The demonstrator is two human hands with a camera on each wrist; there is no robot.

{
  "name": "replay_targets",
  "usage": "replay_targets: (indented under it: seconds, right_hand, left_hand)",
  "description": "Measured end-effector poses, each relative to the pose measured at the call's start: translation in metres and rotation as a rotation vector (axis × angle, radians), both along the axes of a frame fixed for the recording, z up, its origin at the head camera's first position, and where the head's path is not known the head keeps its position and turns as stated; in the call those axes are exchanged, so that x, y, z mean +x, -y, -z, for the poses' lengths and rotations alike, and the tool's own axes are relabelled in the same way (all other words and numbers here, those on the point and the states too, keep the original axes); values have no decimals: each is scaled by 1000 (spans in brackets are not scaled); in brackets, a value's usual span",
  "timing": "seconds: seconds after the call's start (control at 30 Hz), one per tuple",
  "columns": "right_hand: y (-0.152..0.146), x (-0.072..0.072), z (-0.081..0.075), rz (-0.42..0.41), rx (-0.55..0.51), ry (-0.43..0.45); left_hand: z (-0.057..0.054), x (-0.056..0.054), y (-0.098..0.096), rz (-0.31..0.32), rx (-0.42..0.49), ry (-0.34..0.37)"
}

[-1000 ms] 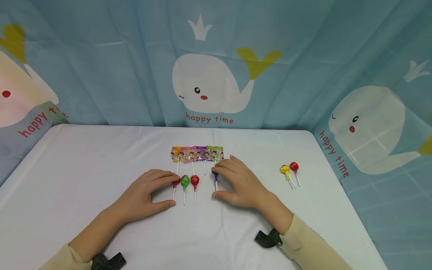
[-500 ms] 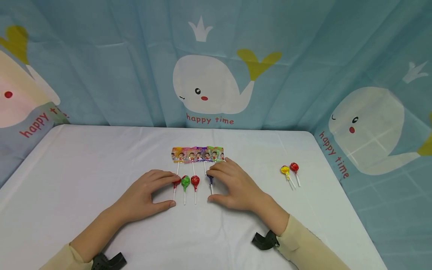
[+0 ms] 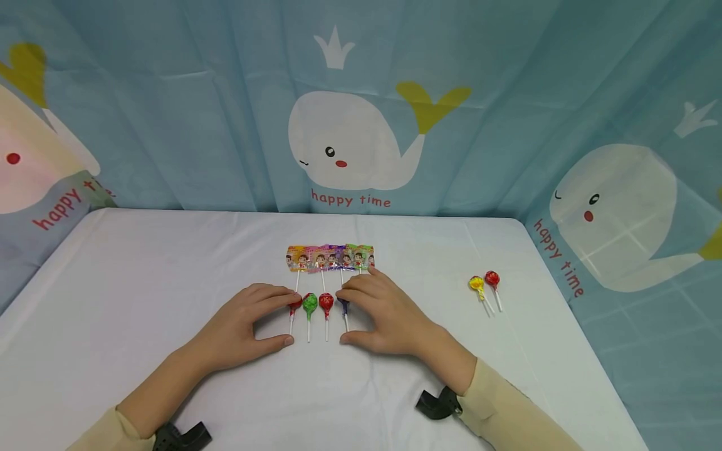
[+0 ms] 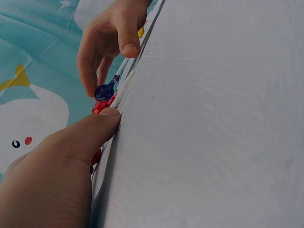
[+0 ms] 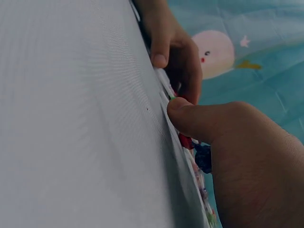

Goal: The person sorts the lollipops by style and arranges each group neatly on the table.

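Note:
In the head view, my left hand [image 3: 242, 326] spans a red lollipop [image 3: 293, 309] lengthwise, fingertips on its ball and thumb at the stick's end. Beside it on the cloth lie a green lollipop [image 3: 309, 303] and a second red lollipop [image 3: 326, 302], sticks toward me. My right hand [image 3: 389, 313] holds a dark blue lollipop [image 3: 345, 307] at the row's right end the same way, its fingers partly covering the ball. The left wrist view shows the dark blue ball [image 4: 104, 92] under the right fingertips.
Flat lollipops in colourful printed wrappers [image 3: 329, 257] lie side by side just behind the row. Off to the right lie a yellow lollipop [image 3: 476, 284] and another red one [image 3: 492, 279]. A white cloth [image 3: 169, 263] covers the table, with a blue whale curtain [image 3: 225, 125] behind.
My right hand has slid left with the dark blue lollipop, bringing it close to the second red one. The left hand and the other lollipops have stayed in place.

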State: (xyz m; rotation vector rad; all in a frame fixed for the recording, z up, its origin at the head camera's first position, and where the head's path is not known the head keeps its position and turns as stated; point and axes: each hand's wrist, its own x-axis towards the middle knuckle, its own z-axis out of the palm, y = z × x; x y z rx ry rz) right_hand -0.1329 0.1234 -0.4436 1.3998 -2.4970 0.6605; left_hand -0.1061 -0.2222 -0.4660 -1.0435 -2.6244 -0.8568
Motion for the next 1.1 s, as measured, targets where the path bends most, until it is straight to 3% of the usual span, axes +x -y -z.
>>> replay_targets:
  seconds: [1.1]
  right_hand:
    - [8, -1, 5, 26, 59, 36]
  left_hand:
    - [2, 0, 0, -5, -6, -2]
